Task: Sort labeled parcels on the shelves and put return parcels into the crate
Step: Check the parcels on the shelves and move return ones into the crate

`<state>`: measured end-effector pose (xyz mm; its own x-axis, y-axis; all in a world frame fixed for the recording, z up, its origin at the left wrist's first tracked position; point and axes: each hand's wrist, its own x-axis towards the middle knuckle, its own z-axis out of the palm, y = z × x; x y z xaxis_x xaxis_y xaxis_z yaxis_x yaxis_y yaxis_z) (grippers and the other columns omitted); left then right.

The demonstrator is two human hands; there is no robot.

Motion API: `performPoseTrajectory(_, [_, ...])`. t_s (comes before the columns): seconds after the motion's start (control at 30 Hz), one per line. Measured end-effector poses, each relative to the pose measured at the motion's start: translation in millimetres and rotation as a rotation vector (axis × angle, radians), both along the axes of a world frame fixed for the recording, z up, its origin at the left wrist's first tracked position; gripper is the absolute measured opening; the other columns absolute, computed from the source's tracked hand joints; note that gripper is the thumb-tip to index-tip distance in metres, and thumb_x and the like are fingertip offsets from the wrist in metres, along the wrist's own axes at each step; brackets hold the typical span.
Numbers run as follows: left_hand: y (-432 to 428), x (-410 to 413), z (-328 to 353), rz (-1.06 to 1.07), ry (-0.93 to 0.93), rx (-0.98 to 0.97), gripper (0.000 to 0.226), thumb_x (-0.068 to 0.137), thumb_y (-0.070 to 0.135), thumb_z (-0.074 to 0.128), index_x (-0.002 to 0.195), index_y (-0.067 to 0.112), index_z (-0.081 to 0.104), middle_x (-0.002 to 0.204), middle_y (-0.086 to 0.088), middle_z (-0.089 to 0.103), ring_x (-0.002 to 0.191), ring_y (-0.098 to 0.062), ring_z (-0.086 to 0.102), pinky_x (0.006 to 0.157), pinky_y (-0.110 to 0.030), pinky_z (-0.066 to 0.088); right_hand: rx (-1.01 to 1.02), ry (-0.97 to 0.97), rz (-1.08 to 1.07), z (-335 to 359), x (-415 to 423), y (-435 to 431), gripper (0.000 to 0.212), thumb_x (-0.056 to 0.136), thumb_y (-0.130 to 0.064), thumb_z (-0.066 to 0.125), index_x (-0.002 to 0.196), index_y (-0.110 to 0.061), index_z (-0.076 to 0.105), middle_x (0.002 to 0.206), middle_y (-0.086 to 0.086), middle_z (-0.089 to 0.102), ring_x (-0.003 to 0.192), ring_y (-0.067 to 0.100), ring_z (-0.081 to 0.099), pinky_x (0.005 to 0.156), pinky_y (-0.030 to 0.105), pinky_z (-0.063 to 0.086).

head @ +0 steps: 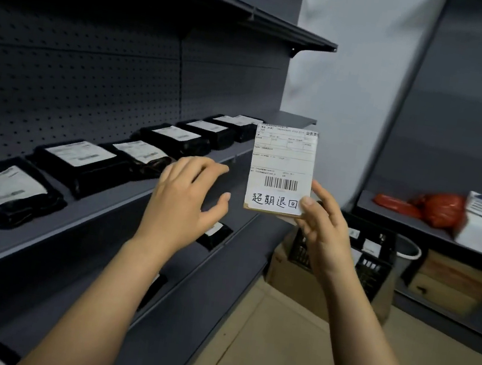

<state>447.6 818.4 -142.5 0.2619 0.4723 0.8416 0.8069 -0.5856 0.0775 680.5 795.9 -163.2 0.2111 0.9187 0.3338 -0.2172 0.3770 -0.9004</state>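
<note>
Your left hand (pixel 184 195) hovers nearest you, fingers loosely spread and holding nothing, above the front edge of the middle shelf (pixel 94 232) and just left of the parcel without touching it. Your right hand (pixel 322 235) pinches the small flat parcel (pixel 281 163) by its lower right corner, thumb on the front, keeping it upright with its white label facing you; a barcode and a handwritten line (pixel 274 201) show low on the label. Black bagged parcels (pixel 80 158) lie in a row along the shelf, left to far. The black crate (pixel 374 268) sits low on the right behind your right hand, on a cardboard box (pixel 305 289)
</note>
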Motion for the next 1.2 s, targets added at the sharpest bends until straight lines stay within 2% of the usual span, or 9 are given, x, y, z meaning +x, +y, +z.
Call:
performPoseTrajectory(0.17, [22.7,63.8,-9.7,-0.116,0.045,-0.058,0.038,0.087,0.034,0.056,0.118,0.013,0.062,0.114,-0.001,0.058,0.109,-0.021,0.051,0.098,-0.034,0.035,-0.029,0.041,-0.106,-13.0,57.6,-4.5,0.051,0.075,-0.029,0.069,0.124,-0.020,0.059,0.114,0.002,0.072,0.112,0.021,0.065,0.095,0.034,0.049])
performPoseTrajectory(0.27, [38.3,108.0,-15.7,-0.184,0.055,-0.080,0.038,0.086,0.034,0.056,0.117,0.013,0.061,0.115,0.000,0.058,0.109,-0.021,0.051,0.097,-0.036,0.036,-0.055,0.040,-0.183,-22.9,96.3,-5.3,0.049,0.078,-0.028,0.068,0.126,-0.021,0.060,0.118,0.004,0.070,0.113,0.021,0.064,0.098,0.035,0.049])
performPoseTrajectory(0.37, [56.6,154.8,-20.9,-0.248,0.073,-0.097,0.039,0.085,0.035,0.055,0.116,0.014,0.061,0.115,-0.001,0.058,0.110,-0.022,0.052,0.096,-0.039,0.039,-0.079,0.039,-0.255,-30.3,137.0,-3.5,0.035,0.090,-0.018,0.065,0.124,-0.024,0.061,0.116,0.002,0.071,0.114,0.020,0.064,0.100,0.037,0.047])
performPoseTrajectory(0.53, [82.1,230.6,-29.9,-0.354,0.080,-0.119,0.039,0.084,0.037,0.052,0.116,0.015,0.061,0.114,-0.002,0.059,0.109,-0.023,0.052,0.094,-0.044,0.043,-0.091,0.059,-0.372,-38.0,199.3,-3.1,0.034,0.091,-0.016,0.063,0.125,-0.022,0.061,0.109,0.000,0.072,0.099,0.011,0.068,0.074,0.019,0.050])
performPoseTrajectory(0.6, [89.3,256.7,-33.6,-0.396,0.088,-0.136,0.039,0.084,0.036,0.052,0.115,0.015,0.061,0.113,-0.002,0.059,0.108,-0.022,0.052,0.094,-0.043,0.043,-0.102,0.088,-0.412,-40.2,217.6,-3.7,0.032,0.093,-0.011,0.060,0.124,-0.020,0.061,0.107,0.002,0.072,0.093,0.009,0.070,0.069,0.017,0.052])
performPoseTrajectory(0.8, [121.7,312.6,-47.4,-0.492,0.117,-0.166,0.039,0.085,0.038,0.050,0.117,0.017,0.060,0.112,0.000,0.057,0.107,-0.018,0.049,0.096,-0.036,0.037,-0.148,0.089,-0.529,-53.4,258.2,8.3,0.032,0.089,-0.018,0.064,0.120,-0.026,0.062,0.112,0.001,0.072,0.106,0.014,0.066,0.083,0.024,0.048])
performPoseTrajectory(0.9, [149.0,331.8,-54.7,-0.542,0.121,-0.190,0.041,0.085,0.039,0.048,0.117,0.017,0.061,0.111,0.000,0.058,0.106,-0.019,0.050,0.096,-0.036,0.037,-0.159,0.111,-0.578,-60.7,272.6,23.9,0.033,0.089,-0.017,0.064,0.121,-0.024,0.062,0.112,0.004,0.072,0.103,0.014,0.067,0.075,0.018,0.050])
performPoseTrajectory(1.03, [194.5,354.9,-63.9,-0.617,0.141,-0.207,0.037,0.085,0.033,0.057,0.117,0.016,0.061,0.112,-0.001,0.059,0.107,-0.018,0.048,0.094,-0.040,0.041,-0.171,0.117,-0.655,-67.1,283.8,57.6,0.042,0.083,-0.025,0.067,0.124,-0.024,0.061,0.113,0.002,0.072,0.104,0.014,0.066,0.080,0.021,0.048])
performPoseTrajectory(1.2, [263.6,377.8,-70.5,-0.695,0.215,-0.248,0.038,0.085,0.027,0.066,0.121,0.018,0.059,0.115,0.001,0.057,0.108,-0.020,0.051,0.096,-0.040,0.040,-0.184,0.147,-0.745,-75.1,290.7,110.7,0.040,0.084,-0.024,0.066,0.124,-0.023,0.060,0.106,-0.002,0.074,0.097,0.010,0.069,0.074,0.019,0.050])
